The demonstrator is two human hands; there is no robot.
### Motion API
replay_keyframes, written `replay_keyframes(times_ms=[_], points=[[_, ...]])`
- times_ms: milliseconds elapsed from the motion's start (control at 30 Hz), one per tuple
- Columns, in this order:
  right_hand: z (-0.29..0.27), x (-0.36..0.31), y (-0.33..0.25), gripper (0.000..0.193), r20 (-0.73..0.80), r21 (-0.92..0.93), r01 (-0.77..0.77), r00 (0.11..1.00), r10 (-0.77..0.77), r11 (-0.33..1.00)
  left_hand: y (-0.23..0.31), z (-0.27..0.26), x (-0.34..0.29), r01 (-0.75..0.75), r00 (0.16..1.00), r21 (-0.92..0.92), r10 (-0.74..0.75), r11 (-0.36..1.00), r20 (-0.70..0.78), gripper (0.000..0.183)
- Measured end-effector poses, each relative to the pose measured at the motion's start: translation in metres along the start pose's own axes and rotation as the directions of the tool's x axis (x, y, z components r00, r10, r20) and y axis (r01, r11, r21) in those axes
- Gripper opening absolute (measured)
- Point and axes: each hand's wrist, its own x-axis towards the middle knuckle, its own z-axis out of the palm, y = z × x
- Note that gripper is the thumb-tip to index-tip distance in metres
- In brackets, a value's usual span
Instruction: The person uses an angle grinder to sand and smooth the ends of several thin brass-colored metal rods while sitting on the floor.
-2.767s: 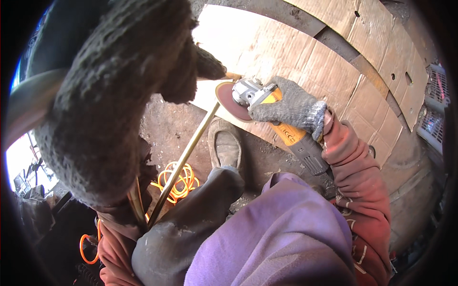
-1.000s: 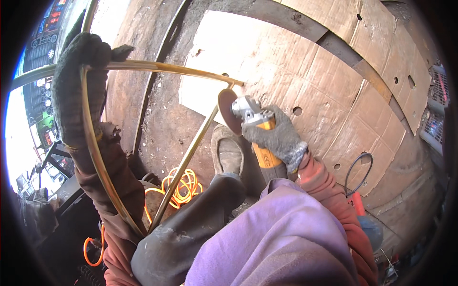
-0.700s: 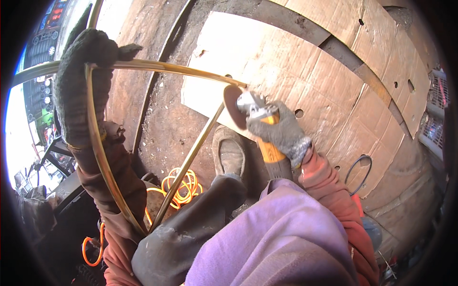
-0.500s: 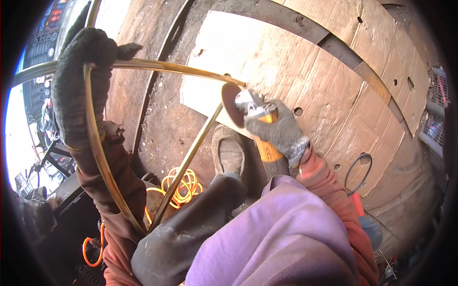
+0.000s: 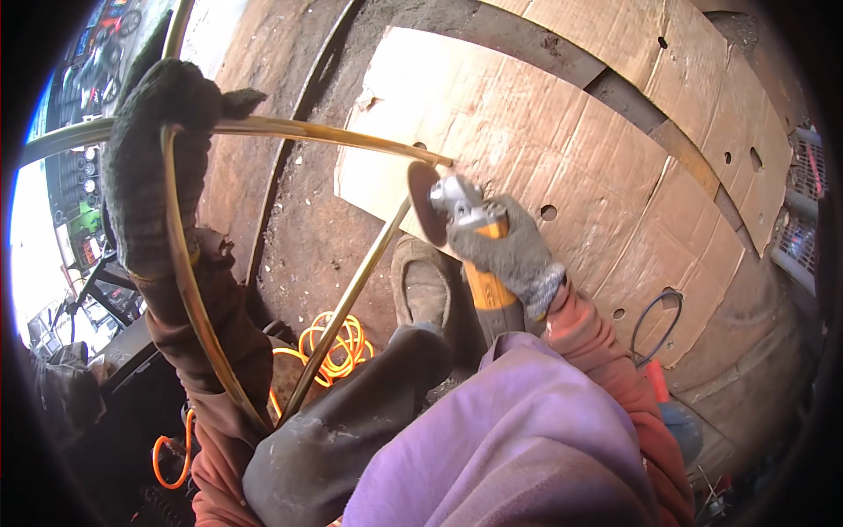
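Observation:
My left hand (image 5: 162, 167), in a dark thick glove, is closed round a corner of a brass-coloured metal bar frame (image 5: 307, 131). Bars run from that corner toward the left, the right and down to my lap. In a grey knit glove, my right hand (image 5: 514, 250) grips a yellow and grey angle grinder (image 5: 488, 288). Its brown disc (image 5: 426, 202) stands just below the right end of the frame's cross bar; whether the two touch, I cannot tell. A slanting bar (image 5: 347, 303) rises from my lap and ends near the disc.
Flattened cardboard sheets (image 5: 597, 202) cover the floor ahead and to the right. An orange cord (image 5: 338, 356) lies coiled beside my shoe (image 5: 423, 285). A black cable loop (image 5: 654, 329) rests on the right, and white crates (image 5: 799, 233) stand at the far right edge.
The whole view has shifted slightly, so floor and frame sit a little lower. Both hands keep their grips, and the grinder stays near the bar's end. Shapes in the left background have changed.

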Motion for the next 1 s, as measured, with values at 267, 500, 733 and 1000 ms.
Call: replay_keyframes(times_ms=[267,500,733,1000], points=[[-0.01,0.014,-0.009,0.061,-0.077,-0.068,-0.081,0.994,0.076,0.994,0.003,0.008,0.004,0.0,1.0,-0.001,0.0,1.0,0.015,0.032],[0.002,-0.012,0.02,0.056,-0.003,-0.095,0.044,0.999,-0.044,0.995,0.007,0.009,-0.014,0.02,1.0,0.042,-0.019,0.999,-0.024,0.032],[0.004,-0.014,0.016,0.061,0.002,0.026,-0.038,0.999,0.037,0.999,-0.001,0.015,-0.012,0.039,0.999,0.028,-0.038,0.999,-0.026,0.032],[-0.012,-0.003,-0.02,0.056,-0.069,-0.231,-0.038,0.997,0.022,0.972,0.026,0.031,-0.026,0.1,0.991,0.089,-0.091,0.991,-0.102,0.032]])
